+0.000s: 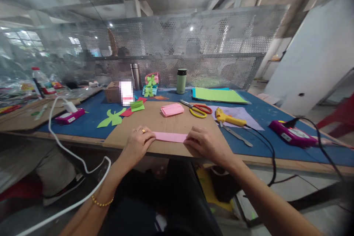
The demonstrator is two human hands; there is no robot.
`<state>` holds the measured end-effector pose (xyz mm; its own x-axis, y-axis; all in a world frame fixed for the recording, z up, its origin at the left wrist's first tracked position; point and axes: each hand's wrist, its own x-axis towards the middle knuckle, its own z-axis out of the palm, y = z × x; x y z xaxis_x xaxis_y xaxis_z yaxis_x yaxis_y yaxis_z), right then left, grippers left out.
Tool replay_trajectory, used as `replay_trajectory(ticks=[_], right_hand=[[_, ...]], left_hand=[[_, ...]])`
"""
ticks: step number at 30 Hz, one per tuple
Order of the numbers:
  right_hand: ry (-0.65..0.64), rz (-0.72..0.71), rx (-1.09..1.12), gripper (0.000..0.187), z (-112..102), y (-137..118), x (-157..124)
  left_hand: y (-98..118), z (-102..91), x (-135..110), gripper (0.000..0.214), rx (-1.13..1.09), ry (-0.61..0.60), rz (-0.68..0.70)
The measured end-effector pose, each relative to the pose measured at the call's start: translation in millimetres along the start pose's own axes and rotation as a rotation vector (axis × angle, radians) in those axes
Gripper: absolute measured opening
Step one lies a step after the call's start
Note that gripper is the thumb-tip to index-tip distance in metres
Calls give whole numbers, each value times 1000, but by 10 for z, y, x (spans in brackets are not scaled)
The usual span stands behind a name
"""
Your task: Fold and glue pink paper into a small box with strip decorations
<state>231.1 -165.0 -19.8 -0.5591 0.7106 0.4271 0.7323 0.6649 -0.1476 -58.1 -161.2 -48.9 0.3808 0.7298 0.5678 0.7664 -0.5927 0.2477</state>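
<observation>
A narrow pink paper strip [170, 137] lies flat on a brown cardboard sheet [155, 120] near the table's front edge. My left hand [138, 141], with a ring on one finger, has its fingers curled down on the strip's left end. My right hand [204, 142] presses its closed fingers on the strip's right end. Both hands hold the strip against the cardboard.
On the blue mat [88, 121] lie a folded pink paper [172, 109], scissors [197, 109], a yellow glue gun [229, 118], a blade [236, 134], green paper cut-outs [112, 118] and green sheets [218, 94]. Magenta devices [291, 134] with cables sit at both sides. Flasks [181, 80] stand by the mesh screen.
</observation>
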Motion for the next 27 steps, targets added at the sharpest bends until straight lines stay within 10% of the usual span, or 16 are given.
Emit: replay_trajectory(ticks=[27], right_hand=[[-56, -233, -72, 23, 140, -25, 160]], left_hand=[[-17, -23, 61, 20, 79, -74, 27]])
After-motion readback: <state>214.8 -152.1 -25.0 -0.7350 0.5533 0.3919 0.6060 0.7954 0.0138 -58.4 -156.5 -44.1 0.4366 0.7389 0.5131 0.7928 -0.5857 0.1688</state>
